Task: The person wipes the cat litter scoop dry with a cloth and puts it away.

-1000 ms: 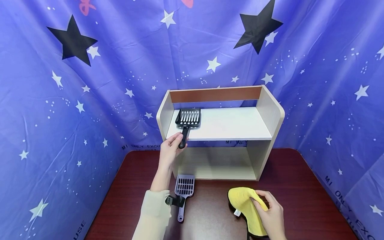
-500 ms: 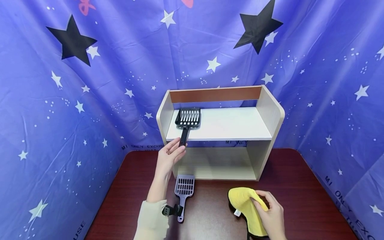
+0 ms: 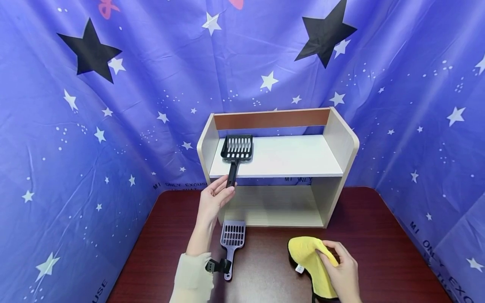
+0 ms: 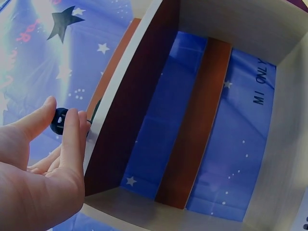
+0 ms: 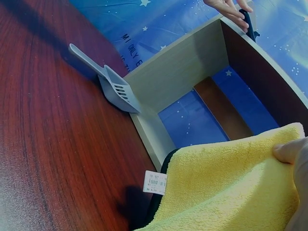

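My left hand (image 3: 212, 201) pinches the end of the handle of a black slotted litter scoop (image 3: 232, 170). Its head is over the left part of the white upper shelf (image 3: 291, 155), while the handle sticks out past the front edge. In the left wrist view, thumb and fingers are on either side of the round handle end (image 4: 58, 121). Lower right, my right hand (image 3: 342, 271) pinches a yellow cloth (image 3: 308, 248) with dark edging and a white tag (image 5: 155, 183). The cloth hangs from thumb and fingers; its lower end runs out of the head view.
A greyish-purple litter scoop (image 3: 233, 235) lies on the dark red table (image 3: 265, 265), its head by the shelf unit's lower left front corner. The two-level wooden shelf unit (image 3: 345, 147) stands at the back. Behind it hangs a blue star-patterned curtain (image 3: 151, 84).
My left hand has slid slightly down and toward me along the black scoop's handle, and the scoop's head has tipped up a little. The right hand and the cloth have stayed in place.
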Motion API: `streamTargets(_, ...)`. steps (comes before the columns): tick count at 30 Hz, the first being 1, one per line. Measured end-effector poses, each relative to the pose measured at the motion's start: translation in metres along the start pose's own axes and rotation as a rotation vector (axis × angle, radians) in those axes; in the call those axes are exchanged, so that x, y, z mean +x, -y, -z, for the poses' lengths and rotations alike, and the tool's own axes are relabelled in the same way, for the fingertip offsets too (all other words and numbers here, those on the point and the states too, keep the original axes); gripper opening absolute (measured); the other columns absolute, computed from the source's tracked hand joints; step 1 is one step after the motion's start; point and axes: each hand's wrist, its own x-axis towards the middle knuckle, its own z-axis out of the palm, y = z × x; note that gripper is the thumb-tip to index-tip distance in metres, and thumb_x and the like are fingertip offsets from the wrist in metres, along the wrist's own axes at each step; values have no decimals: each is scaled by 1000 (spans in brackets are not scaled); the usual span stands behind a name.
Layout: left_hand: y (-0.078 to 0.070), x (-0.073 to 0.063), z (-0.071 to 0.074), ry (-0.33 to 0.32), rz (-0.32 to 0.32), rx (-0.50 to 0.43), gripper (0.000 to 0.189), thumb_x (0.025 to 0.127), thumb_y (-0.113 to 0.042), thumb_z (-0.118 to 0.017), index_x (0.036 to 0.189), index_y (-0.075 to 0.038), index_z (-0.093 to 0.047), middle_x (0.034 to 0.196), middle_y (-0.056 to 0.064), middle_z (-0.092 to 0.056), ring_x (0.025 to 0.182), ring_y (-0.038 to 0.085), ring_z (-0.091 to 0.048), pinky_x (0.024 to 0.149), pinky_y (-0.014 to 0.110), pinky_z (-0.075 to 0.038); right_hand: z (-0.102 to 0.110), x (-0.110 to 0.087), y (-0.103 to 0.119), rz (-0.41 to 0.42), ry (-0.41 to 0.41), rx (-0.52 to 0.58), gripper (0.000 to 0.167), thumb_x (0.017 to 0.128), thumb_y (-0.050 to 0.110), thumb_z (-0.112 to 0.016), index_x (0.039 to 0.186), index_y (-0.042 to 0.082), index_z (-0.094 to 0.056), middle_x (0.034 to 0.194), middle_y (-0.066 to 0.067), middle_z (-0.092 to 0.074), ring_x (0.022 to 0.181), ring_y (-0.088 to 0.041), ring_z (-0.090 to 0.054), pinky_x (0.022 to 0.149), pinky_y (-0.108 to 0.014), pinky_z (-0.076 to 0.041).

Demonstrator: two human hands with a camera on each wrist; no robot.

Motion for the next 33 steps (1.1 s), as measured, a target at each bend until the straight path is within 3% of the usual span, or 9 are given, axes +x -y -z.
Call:
streamTargets(11, 4, 4, -2, -29, -4, -5, 50, 89, 9, -64, 138, 6, -53, 132, 27, -62, 96, 11, -74, 84, 24, -60, 1, -1, 0, -18, 5, -15, 35, 66, -15, -82, 92, 7, -73, 88, 20, -66, 73, 15, -56, 67, -2, -45)
streamTargets(18, 10, 0, 0, -38, 22, -4, 50, 88, 8, -67, 137, 3, -55, 119, 16, -72, 92, 9, -74, 82, 24, -60, 2, -1, 0, -19, 3, -6, 35, 66, -16, -82, 91, 6, -73, 87, 20, -66, 72, 14, -56, 66, -2, -45)
streamTargets(26, 21, -4, 7, -47, 31, -1, 47, 88, 7, -68, 134, 5, -57, 120, 21, -70, 93, 9, -74, 81, 24, -60, 1, -2, -1, -7, 6, -9, 36, 66, -16, -82, 92, 6, -73, 88, 22, -65, 73, 15, -56, 67, -2, -45)
streamTargets(33, 32, -8, 13, -38, 36, 19, 48, 88, 8, -66, 135, 8, -55, 131, 28, -61, 96, 8, -73, 83, 23, -60, 0, -2, -2, -11, 11, -7, 35, 66, -17, -81, 92, 6, -73, 88, 23, -65, 73, 15, -56, 66, -2, -46)
